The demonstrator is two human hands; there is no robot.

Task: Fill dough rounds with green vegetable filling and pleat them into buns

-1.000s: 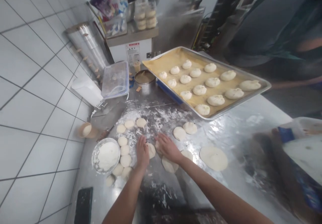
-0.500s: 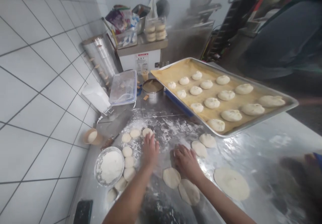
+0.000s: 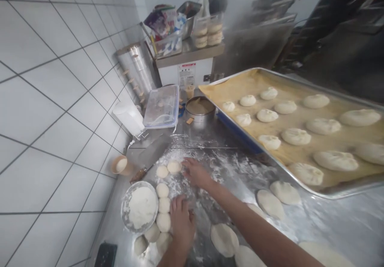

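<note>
My left hand (image 3: 183, 221) lies palm down with its fingers stretched out, beside a row of small dough rounds (image 3: 163, 205). Whether it touches the nearest one is unclear. My right hand (image 3: 196, 173) reaches across to the far left, fingers apart, at the edge of a floured dough round (image 3: 174, 166); what lies under its palm is hidden. Another round (image 3: 162, 172) sits just left of that one. Flattened dough discs (image 3: 224, 240) lie below my right forearm, and more discs (image 3: 270, 204) rest to its right.
A bowl of flour (image 3: 140, 207) stands left of the dough. Behind it are a wooden-handled cleaver (image 3: 153, 153) and a paper cup (image 3: 120, 165). A lined metal tray (image 3: 300, 188) of shaped buns fills the right. A round tin (image 3: 200, 109) and lidded box (image 3: 161, 107) stand behind.
My right hand has swung left to the far dough rounds, leaving a disc behind. My left hand has drawn back from them towards me. The view has shifted, and the person at right is out of sight.
</note>
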